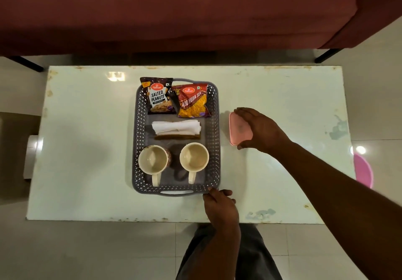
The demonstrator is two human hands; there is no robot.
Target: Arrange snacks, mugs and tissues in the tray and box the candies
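The grey tray (139, 127) holds at its far end a peanut packet (158, 96) and a sev packet (192, 101), in its middle folded tissues (176, 127), and at its near end an empty left mug (151, 159) and right mug (194, 157). At the tray's near right corner the left hand (220, 205) touches the rim with bent fingers; if it grips, I cannot tell. Right of the tray, the right hand (261, 129) clasps the closed pink box (238, 127) from above.

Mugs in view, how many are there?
2. The left mug stands in the grey tray's near-left corner; the right mug stands beside it. None appears hidden.
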